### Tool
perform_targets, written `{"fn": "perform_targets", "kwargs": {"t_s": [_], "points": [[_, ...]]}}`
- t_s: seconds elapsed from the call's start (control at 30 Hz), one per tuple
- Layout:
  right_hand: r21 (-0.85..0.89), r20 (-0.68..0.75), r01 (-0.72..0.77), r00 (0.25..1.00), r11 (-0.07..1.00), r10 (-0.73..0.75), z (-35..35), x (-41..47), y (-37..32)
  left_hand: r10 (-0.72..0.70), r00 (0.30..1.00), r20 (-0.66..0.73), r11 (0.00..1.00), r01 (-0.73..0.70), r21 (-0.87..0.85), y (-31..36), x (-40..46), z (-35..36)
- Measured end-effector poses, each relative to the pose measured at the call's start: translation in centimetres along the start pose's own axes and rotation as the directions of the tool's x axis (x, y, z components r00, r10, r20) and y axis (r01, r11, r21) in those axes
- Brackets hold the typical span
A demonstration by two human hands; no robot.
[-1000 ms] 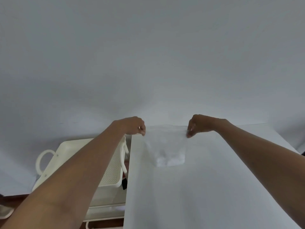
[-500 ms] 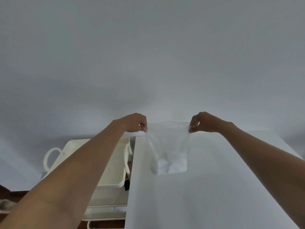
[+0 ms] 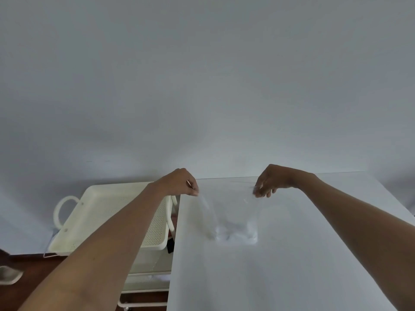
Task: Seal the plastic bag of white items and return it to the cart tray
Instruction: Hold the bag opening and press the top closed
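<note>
Hands pinch the clear plastic bag (image 3: 229, 214) by its top corners, left hand (image 3: 179, 182) and right hand (image 3: 272, 179), over the white table (image 3: 280, 265); white items (image 3: 235, 234) sag inside. Beside the table's left edge stands the cart tray (image 3: 94, 212), partly hidden by the left forearm.

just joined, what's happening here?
A person holds a clear plastic bag by its top corners, left hand and right hand pinching one each. White items sit in its bottom, resting on the white table. The cart tray waits at left.
</note>
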State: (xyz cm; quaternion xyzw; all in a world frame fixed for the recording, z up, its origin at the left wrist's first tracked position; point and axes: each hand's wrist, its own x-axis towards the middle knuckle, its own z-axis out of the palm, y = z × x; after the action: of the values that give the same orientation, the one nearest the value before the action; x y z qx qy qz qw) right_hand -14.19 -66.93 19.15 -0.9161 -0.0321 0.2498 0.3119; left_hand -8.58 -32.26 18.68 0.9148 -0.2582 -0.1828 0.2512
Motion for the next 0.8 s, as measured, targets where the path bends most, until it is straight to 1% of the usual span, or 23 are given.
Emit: {"fn": "perform_targets", "kwargs": {"t_s": [0.1, 0.2, 0.27, 0.37, 0.47, 0.6, 0.7, 0.8], "points": [[0.012, -0.022, 0.014, 1.0, 1.0, -0.014, 0.4, 0.4, 0.4, 0.004, 1.0, -0.015, 0.996, -0.005, -0.087, -0.5, 0.0, 0.8], [0.037, -0.084, 0.041, 0.996, 0.998, -0.038, 0.4, 0.5, 1.2, -0.025, 0.996, -0.086, 0.978, 0.006, -0.208, -0.7, 0.0, 1.4], [0.08, -0.156, 0.075, 0.986, 0.994, -0.062, 0.5, 0.5, 1.9, -0.061, 0.988, -0.143, 0.962, 0.02, -0.271, -0.6, 0.0, 1.9], [0.148, -0.258, 0.115, 0.963, 0.982, -0.074, 0.9, 0.5, 3.1, -0.116, 0.975, -0.19, 0.92, 0.034, -0.39, -0.4, 0.1, 3.0], [0.184, -0.296, 0.108, 0.954, 0.977, -0.05, 1.4, 0.6, 4.0, -0.169, 0.961, -0.22, 0.867, 0.039, -0.497, -0.5, 0.4, 3.9], [0.209, -0.357, 0.098, 0.934, 0.973, -0.017, 1.9, 0.8, 4.7, -0.247, 0.935, -0.255, 0.844, 0.078, -0.531, -0.8, 0.7, 4.4], [0.268, -0.405, 0.135, 0.914, 0.954, -0.016, 2.5, 0.8, 4.9, -0.285, 0.917, -0.28, 0.854, 0.11, -0.509, -0.9, 1.0, 4.7], [0.341, -0.418, 0.172, 0.908, 0.924, -0.015, 2.8, 0.5, 5.2, -0.313, 0.896, -0.315, 0.849, 0.114, -0.517, -1.0, 1.2, 4.9]]}}
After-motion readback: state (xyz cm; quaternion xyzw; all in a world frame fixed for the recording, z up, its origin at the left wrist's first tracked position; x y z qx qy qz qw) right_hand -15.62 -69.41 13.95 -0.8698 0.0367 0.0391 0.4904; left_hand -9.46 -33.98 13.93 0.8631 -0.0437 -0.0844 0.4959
